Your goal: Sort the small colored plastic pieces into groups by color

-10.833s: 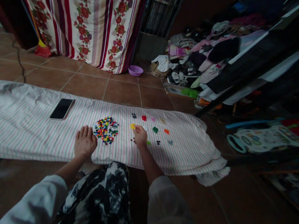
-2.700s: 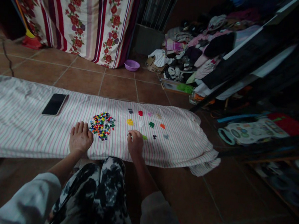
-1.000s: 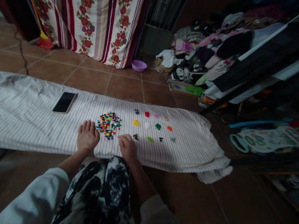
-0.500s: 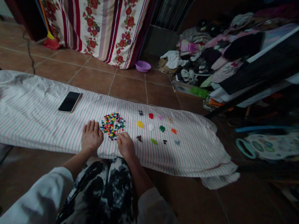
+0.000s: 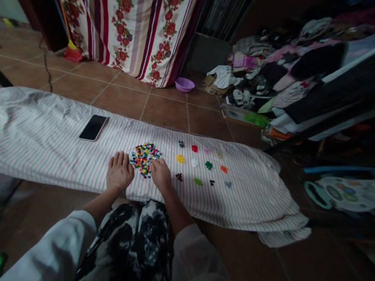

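Note:
A mixed heap of small coloured pieces (image 5: 144, 157) lies on the striped cloth (image 5: 51, 150). My left hand (image 5: 120, 171) rests flat on the cloth at the heap's left side, fingers stretched out and holding nothing. At the heap's right edge is my right hand (image 5: 161, 174), its fingers drawn together; whatever they hold is too small to make out. Right of it lie several small single-colour groups, among them yellow (image 5: 180, 158), red (image 5: 194, 148), dark green (image 5: 208, 165), orange (image 5: 224, 169), lime green (image 5: 197, 181) and brown (image 5: 179, 176).
A phone (image 5: 94, 127) lies on the cloth to the left. Beyond the cloth, a purple basin (image 5: 184, 85) stands on the tiled floor near a floral curtain (image 5: 140, 23). Clothes (image 5: 287, 66) are piled at the back right.
The view has shifted, so the cloth and what lies on it appear slightly farther right. My right hand has moved a little up along the heap's right edge. My left hand stays beside the heap.

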Motion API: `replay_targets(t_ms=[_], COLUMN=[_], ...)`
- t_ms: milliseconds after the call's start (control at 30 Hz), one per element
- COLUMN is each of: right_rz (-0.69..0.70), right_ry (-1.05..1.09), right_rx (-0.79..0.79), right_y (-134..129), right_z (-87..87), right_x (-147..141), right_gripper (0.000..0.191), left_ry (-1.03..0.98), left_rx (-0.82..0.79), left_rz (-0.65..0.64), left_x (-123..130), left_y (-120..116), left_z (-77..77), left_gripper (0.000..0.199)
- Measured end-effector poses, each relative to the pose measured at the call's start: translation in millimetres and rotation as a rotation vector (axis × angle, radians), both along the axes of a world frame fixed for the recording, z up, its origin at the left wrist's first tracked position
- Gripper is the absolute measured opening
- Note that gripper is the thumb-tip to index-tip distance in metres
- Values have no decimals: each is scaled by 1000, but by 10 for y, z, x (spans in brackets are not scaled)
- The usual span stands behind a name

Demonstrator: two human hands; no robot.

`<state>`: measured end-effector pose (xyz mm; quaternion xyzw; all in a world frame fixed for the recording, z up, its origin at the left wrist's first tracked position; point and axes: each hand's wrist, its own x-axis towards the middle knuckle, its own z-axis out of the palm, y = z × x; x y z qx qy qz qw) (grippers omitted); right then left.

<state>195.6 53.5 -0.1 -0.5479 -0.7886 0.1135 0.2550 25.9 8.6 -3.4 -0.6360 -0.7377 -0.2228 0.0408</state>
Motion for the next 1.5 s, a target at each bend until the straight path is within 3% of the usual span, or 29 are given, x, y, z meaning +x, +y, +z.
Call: replay_targets(t_ms=[333, 567, 767, 1500], right_rz=[-51, -83, -122, -223], right_ry=[-48, -174, -203, -140], right_rx=[-73, -234, -283, -310], right_y=[310, 379, 386, 413], right_z=[87, 233, 318, 267], right_x=[-196, -259, -322, -378], right_gripper=[28, 32, 34, 23], left_ry=[18, 52, 39, 67], left_rx=[6, 15, 14, 23], left_rz=[3, 12, 18, 4], left_x=[-11, -3, 1, 3], left_y=[4, 14, 14, -4], left_z=[-19, -11, -7, 22], left_gripper=[53, 52, 52, 53])
